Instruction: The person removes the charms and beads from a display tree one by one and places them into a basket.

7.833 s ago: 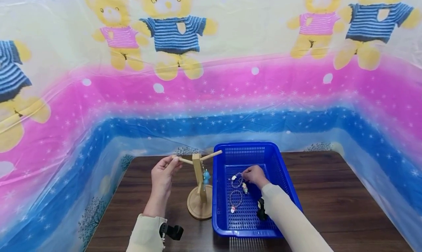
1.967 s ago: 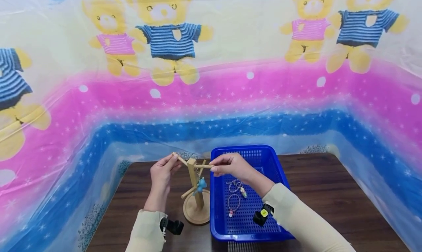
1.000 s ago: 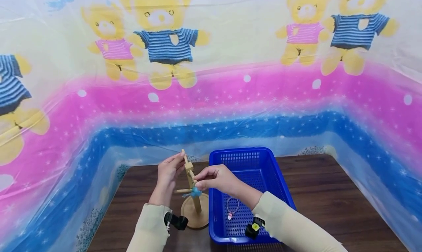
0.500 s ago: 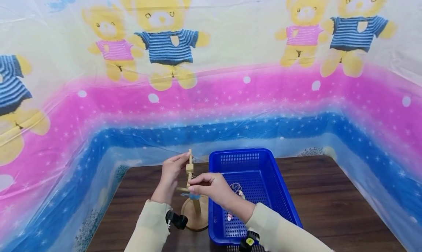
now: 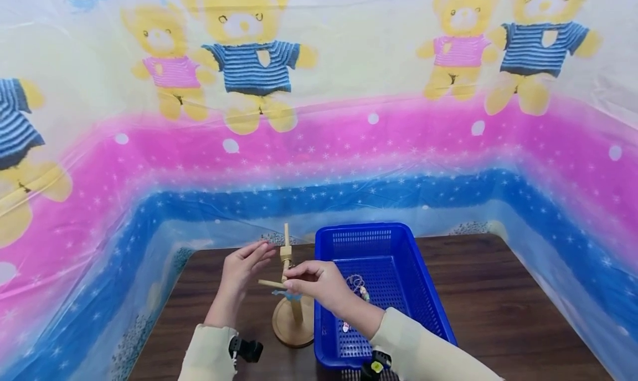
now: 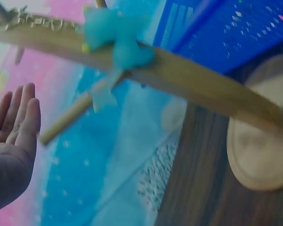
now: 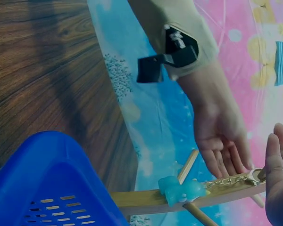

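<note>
A wooden peg stand with a round base stands just left of the blue basket. My right hand pinches the near end of its upper peg between thumb and fingertips. From that peg hangs a teal, bear-like keychain on a metal chain, lying against the post in both wrist views. My left hand is off the stand, left of the post, its fingers fairly straight and holding nothing. A lower peg sticks out toward the left. In the head view, my right hand partly covers the keychain.
Inside the blue basket lie beaded bracelets and a small red-and-white charm, partly behind my right wrist. Brown wooden table extends right of the basket. A printed bear curtain surrounds the table's back and sides.
My right hand moved from the basket to the stand's peg, and the stand's pegs turned. In the last half second, my left hand let go of the far peg and drew back left.
</note>
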### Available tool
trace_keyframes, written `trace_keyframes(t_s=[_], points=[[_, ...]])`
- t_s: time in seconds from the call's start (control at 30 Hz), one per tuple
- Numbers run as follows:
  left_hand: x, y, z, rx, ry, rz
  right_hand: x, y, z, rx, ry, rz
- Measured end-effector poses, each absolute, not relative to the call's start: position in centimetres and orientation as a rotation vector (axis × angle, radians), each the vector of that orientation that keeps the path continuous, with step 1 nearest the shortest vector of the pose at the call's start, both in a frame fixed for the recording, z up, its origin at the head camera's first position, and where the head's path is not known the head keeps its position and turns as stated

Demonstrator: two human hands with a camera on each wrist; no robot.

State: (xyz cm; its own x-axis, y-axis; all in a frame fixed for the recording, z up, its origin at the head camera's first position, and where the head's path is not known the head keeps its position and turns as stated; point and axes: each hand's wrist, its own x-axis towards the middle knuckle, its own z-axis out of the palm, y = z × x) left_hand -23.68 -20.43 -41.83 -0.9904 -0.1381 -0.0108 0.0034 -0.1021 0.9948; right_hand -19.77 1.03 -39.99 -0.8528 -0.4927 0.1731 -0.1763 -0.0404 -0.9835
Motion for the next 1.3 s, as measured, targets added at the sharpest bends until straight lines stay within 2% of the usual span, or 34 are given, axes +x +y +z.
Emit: trace_keyframes(t_s=[0.23,0.73,1.3], points=[[-22.2,-21.7,-43.6,0.147,-2.022,-2.267,-19.9,1.1,-39.9,-0.714,2.017,-1.987],[-20.0,-21.1,-47.9,0.207,-1.825,-2.443,-19.8,0.9,-40.0,-0.748,2.008,-2.011],[-19.7,-20.3,-49.0,0.131,-1.68,-2.482,-19.6,0.9,-40.2,-0.716,1.992,-2.03]])
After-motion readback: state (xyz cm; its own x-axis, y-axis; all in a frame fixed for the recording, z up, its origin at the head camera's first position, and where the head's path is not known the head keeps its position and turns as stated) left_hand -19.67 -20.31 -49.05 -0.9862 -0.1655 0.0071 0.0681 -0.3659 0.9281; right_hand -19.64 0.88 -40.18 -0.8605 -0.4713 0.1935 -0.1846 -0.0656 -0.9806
